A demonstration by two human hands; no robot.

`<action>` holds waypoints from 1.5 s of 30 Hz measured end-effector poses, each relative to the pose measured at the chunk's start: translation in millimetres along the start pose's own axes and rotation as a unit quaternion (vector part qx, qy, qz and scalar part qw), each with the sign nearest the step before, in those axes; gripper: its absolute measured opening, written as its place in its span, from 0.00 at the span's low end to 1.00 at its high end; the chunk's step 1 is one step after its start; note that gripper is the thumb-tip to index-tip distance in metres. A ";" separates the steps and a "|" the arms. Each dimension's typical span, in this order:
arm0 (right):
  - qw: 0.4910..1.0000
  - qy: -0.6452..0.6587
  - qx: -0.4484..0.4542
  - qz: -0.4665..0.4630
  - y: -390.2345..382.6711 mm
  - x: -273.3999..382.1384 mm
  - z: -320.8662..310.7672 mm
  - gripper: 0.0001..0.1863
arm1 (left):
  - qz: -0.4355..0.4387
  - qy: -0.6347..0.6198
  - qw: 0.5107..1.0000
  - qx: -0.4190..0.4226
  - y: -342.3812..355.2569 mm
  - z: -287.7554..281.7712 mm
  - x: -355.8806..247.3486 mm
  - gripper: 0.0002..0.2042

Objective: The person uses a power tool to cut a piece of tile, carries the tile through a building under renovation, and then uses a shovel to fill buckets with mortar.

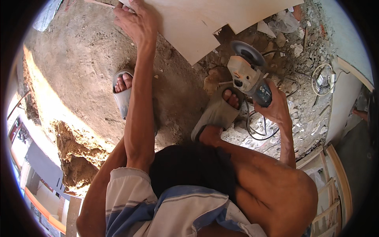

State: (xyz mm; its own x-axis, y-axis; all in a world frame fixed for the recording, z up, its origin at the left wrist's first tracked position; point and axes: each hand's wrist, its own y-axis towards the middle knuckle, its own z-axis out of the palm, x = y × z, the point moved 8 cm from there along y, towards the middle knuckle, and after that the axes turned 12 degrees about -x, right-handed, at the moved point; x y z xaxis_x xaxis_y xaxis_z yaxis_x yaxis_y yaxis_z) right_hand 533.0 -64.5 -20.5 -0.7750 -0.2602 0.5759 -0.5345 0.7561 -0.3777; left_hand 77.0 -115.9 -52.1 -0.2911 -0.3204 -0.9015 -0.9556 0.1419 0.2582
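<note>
A large pale beige tile (205, 23) lies on the dusty ground ahead, with a notch cut into its near edge. My left hand (134, 19) rests flat on the tile's left edge, arm stretched forward. My right hand (274, 106) grips the body of an angle grinder (248, 77), a dusty beige and blue tool with its round disc guard pointing toward the tile. The disc hangs just short of the tile's notched edge, apart from it. I am squatting, with my feet in grey sandals (122, 93) on the ground.
A black power cord (256, 130) loops on the ground under the grinder. Rubble and broken pieces (292, 43) lie at the right. A crumbling broken edge (75, 154) of the ground drops off at the left. Wooden slats (327, 185) stand at the lower right.
</note>
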 end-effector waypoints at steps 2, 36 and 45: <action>1.000 -0.015 -0.014 -0.023 6.2 -1.7 1.8 0.37 | -0.046 0.002 0.999 0.013 -1.8 8.6 0.9 0.24; 0.987 0.047 -0.126 -0.084 -14.8 59.1 -28.6 0.40 | -0.330 -0.284 0.762 0.479 -423.0 -23.9 -55.9 0.21; 0.994 0.003 -0.096 -0.055 -13.6 21.1 -11.0 0.42 | -0.482 -0.172 0.743 0.431 -353.8 -66.4 -58.6 0.27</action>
State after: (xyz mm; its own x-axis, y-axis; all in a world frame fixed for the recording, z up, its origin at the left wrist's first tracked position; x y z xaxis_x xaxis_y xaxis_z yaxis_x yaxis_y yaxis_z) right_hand 527.7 -73.7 4.7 -0.7131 -0.3443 0.6107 -0.5412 0.8241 -0.1673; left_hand 429.1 -209.5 -67.6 0.6807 -0.4244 -0.5971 -0.2862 0.5963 -0.7500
